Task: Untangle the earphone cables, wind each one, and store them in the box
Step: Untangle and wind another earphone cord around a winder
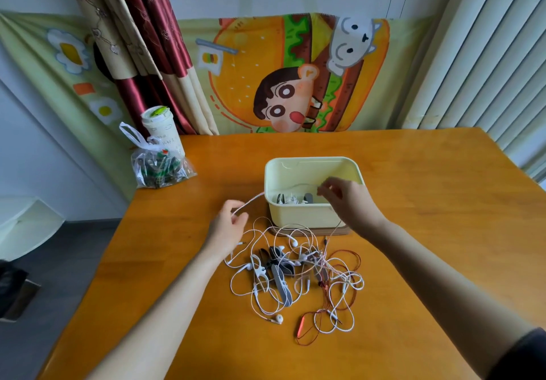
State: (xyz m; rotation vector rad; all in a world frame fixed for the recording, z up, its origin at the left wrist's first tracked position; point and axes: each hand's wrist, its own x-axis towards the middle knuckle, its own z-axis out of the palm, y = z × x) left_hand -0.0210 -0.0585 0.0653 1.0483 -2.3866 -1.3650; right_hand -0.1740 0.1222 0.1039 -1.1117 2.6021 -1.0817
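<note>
A pale yellow box stands on the wooden table, with a few wound earphones lying inside it. In front of it lies a tangled heap of earphone cables, white and red ones mixed with grey cable ties. My left hand pinches one end of a pinkish-white cable left of the box. My right hand pinches the same cable over the box's front rim. The cable runs taut between the two hands, and its tail drops from the right hand into the heap.
The box sits on a flat brown lid. At the table's far left corner stand a plastic bag and a white cup. A cartoon cloth hangs on the wall behind. The table edge runs close on the left.
</note>
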